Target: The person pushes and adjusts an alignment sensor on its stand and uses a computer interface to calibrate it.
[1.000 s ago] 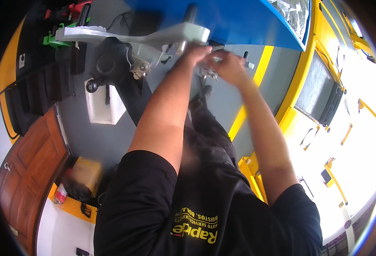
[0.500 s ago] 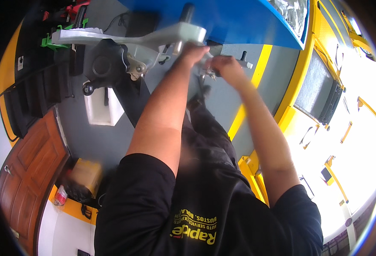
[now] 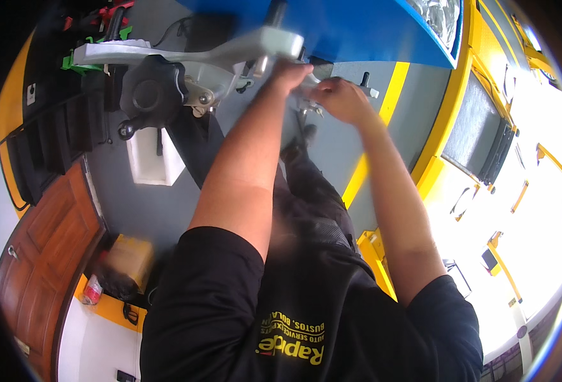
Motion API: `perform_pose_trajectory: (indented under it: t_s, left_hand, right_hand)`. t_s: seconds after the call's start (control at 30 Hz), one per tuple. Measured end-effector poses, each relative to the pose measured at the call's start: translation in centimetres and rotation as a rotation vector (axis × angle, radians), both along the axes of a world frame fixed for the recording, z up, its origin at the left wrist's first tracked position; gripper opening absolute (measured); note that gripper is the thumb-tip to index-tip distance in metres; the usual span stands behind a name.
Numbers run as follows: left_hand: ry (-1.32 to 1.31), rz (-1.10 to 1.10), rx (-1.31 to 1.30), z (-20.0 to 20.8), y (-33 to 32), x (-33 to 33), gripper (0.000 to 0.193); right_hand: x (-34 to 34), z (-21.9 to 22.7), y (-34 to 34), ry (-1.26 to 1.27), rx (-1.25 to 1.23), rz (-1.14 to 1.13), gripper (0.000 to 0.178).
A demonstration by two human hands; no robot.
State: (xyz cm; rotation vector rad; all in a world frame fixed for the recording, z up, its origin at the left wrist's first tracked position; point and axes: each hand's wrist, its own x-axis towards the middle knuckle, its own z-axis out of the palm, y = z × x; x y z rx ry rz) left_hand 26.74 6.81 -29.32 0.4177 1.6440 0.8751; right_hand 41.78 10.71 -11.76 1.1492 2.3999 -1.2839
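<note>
A pale silver metal clamp arm (image 3: 236,52) stretches across the upper part of the view. Under its left half sit a large black lobed knob (image 3: 153,92) and a smaller black ball-ended handle (image 3: 127,130). My left hand (image 3: 290,75) is closed on the clamp just below its right end, most of its fingers hidden behind the wrist. Just to the right, my right hand (image 3: 343,99) has its fingers curled inward beside small metal fittings (image 3: 309,108). Whatever lies in those fingers is hidden and slightly blurred.
A blue cabinet (image 3: 332,28) stands right behind the clamp. To the right rises a yellow post (image 3: 443,137), and a yellow stripe (image 3: 357,181) runs along the floor. On the left are a white bin (image 3: 150,162), a cardboard box (image 3: 131,258) and a brown door (image 3: 48,254).
The right hand has shifted slightly, its fingers still curled close to the left hand. The clamp arm appears a little further left in view. The left hand keeps its place on it.
</note>
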Motion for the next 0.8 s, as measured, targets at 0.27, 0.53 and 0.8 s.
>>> perform_pose_trajectory:
  t_s: [0.27,0.53,0.8]
  left_hand:
    - [-0.028,-0.032,-0.015,2.2,0.0,-0.2,0.027]
    - [-0.050,0.025,0.014,2.0,-0.4,-0.2,0.025]
    - [-0.057,-0.007,-0.032,2.6,-0.5,0.1,0.027]
  right_hand:
    - [-0.9,-0.3,-1.7,-0.301,0.023,0.003,0.042]
    - [0.2,0.0,-2.1,-0.303,0.117,-0.133,0.040]
    - [0.0,0.1,-2.7,-0.004,0.026,0.047,0.030]
